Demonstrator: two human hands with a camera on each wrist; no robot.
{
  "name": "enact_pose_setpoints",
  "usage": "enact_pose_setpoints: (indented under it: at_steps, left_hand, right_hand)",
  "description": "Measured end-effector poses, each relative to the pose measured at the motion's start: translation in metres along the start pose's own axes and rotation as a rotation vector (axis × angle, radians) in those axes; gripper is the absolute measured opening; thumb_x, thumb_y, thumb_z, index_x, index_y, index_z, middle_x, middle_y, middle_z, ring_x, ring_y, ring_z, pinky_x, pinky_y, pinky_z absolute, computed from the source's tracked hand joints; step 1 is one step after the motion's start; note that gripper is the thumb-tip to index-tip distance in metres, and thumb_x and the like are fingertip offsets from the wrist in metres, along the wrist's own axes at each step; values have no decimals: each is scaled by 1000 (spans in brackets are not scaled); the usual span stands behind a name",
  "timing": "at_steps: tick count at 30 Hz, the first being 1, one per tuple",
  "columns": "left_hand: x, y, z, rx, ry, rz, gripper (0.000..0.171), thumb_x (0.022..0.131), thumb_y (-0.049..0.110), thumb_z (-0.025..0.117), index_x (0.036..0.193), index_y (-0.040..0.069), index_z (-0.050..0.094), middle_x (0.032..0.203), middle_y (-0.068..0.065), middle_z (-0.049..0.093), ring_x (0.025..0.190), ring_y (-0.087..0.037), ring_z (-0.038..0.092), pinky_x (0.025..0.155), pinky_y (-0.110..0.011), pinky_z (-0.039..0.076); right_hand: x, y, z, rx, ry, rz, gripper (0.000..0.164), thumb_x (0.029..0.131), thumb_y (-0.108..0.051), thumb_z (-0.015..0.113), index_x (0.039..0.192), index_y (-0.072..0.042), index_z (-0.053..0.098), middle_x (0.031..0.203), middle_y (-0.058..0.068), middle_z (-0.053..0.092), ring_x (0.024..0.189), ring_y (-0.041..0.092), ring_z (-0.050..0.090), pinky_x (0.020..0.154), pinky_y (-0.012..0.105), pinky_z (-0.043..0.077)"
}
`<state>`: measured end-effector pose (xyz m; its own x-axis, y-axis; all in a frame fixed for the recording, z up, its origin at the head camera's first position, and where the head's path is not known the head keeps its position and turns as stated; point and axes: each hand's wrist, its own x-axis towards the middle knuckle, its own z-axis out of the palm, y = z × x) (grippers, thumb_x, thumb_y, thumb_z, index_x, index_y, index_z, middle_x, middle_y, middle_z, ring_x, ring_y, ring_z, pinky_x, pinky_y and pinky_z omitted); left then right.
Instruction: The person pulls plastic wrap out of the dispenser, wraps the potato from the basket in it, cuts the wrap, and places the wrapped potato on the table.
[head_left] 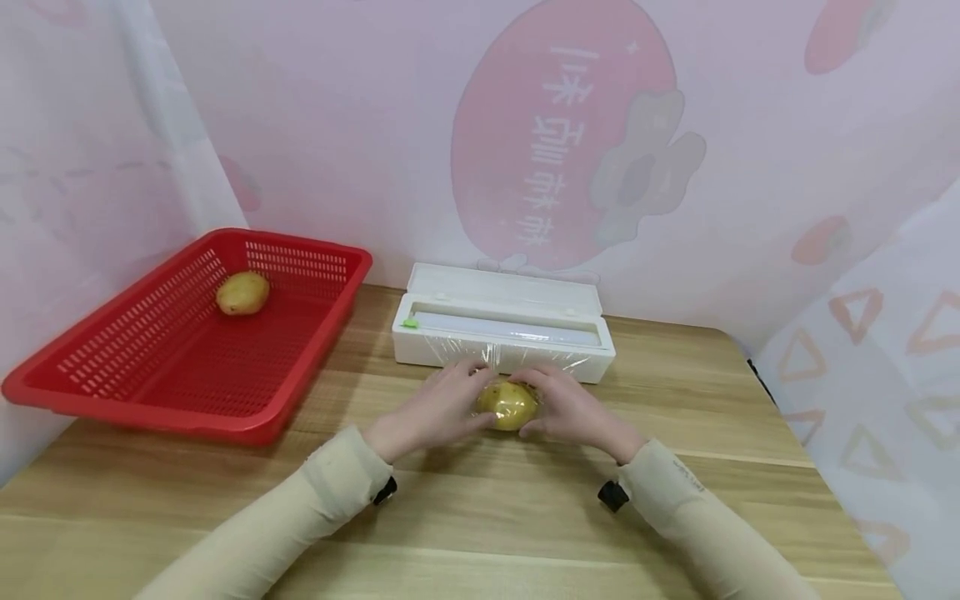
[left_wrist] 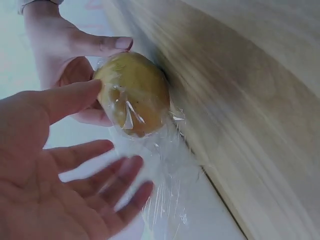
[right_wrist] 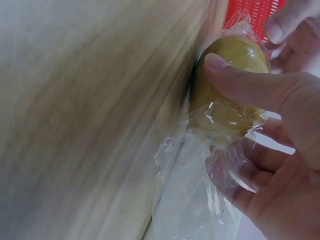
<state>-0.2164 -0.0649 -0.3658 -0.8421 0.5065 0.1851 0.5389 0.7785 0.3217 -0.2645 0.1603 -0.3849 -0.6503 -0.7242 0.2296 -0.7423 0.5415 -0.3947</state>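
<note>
A yellow potato (head_left: 507, 406) wrapped in clear plastic film lies on the wooden table between both hands. My right hand (head_left: 573, 408) holds it from the right; in the right wrist view its thumb presses on the potato (right_wrist: 227, 97) and the fingers bend behind the film. On the other side is my left hand (head_left: 442, 408). In the left wrist view that hand's thumb is right at the potato (left_wrist: 137, 95) and its fingers spread loosely beside the film (left_wrist: 170, 170). The film stretches back to a white cling film box (head_left: 504, 337) with its lid up.
To the left stands a red plastic basket (head_left: 277, 383) with another potato (head_left: 243, 293) inside. A green slider (head_left: 410, 323) sits at the left end of the box's front edge. A pink printed curtain (head_left: 360, 125) hangs behind the wooden table (head_left: 480, 533).
</note>
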Motion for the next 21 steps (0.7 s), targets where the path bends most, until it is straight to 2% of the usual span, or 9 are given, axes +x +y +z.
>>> enact_pose_setpoints:
  at_steps: [3,7,10,14,17,21]
  left_hand:
    - [4,2,1,26,15,51,54,85,34,78,130,10,60,124,-8,58,107,-22,55,84,-40,50]
    - [9,3,4,53,10,59,60,79,39,83,127,11,61,120,-5,57,107,-20,51,78,-40,51]
    - [13,2,7,41,19,51,66,72,36,89,126,9,60,122,-8,56,113,-24,48,81,-43,50]
    - [19,-2,11,16,33,67,70,66,24,93,124,7,58,122,-10,55,112,-29,50,86,-44,48]
    - [22,-5,12,19,31,74,68,65,18,93,123,6,59,121,-13,56,111,-31,51,91,-44,47]
    - [25,-7,12,33,10,60,67,67,17,92,123,3,58,121,-15,58,113,-33,52,95,-43,45]
  right_hand:
    - [-2,0,-2,49,13,9,72,62,-15,94,125,-6,61,122,6,61,109,22,56,95,43,45]
    - [-3,-1,-4,113,17,20,67,64,-15,94,123,-6,62,115,2,64,102,18,58,89,41,48]
    - [-1,-1,-5,142,1,47,63,66,-16,93,120,-7,63,109,-3,63,98,14,58,84,39,50]
    - [2,2,-5,171,-23,86,58,69,-19,91,119,-8,64,105,-5,62,96,12,57,81,35,50]
    - [4,4,-5,191,-39,95,57,72,-20,90,120,-7,63,105,-4,63,95,13,57,81,35,50]
    - [5,8,-6,201,-63,134,60,75,-24,88,125,-5,61,108,-3,63,98,14,57,82,35,50]
